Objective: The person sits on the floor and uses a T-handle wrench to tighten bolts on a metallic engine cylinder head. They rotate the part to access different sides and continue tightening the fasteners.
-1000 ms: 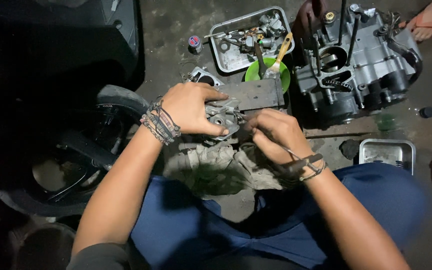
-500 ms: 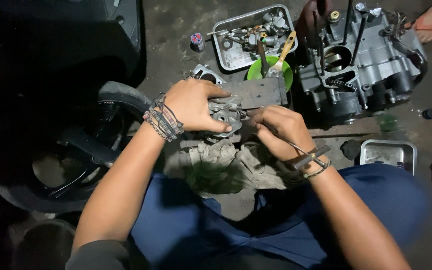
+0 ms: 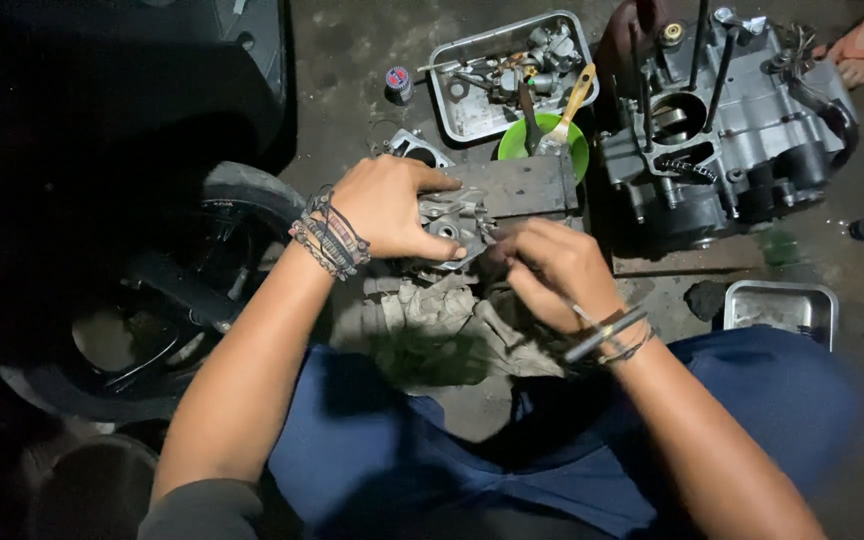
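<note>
Two bare hands meet over a small grey metal engine part (image 3: 449,222) lying on a dirty rag (image 3: 442,320) in front of the person's knees. Furthest left sits a dark tyre (image 3: 202,260); next, the left hand (image 3: 387,205) clamps the part, fingers curled over it. Beside it the right hand (image 3: 552,270) pinches something small (too hidden to identify) against the part's edge. Further right stands an engine block (image 3: 722,130).
</note>
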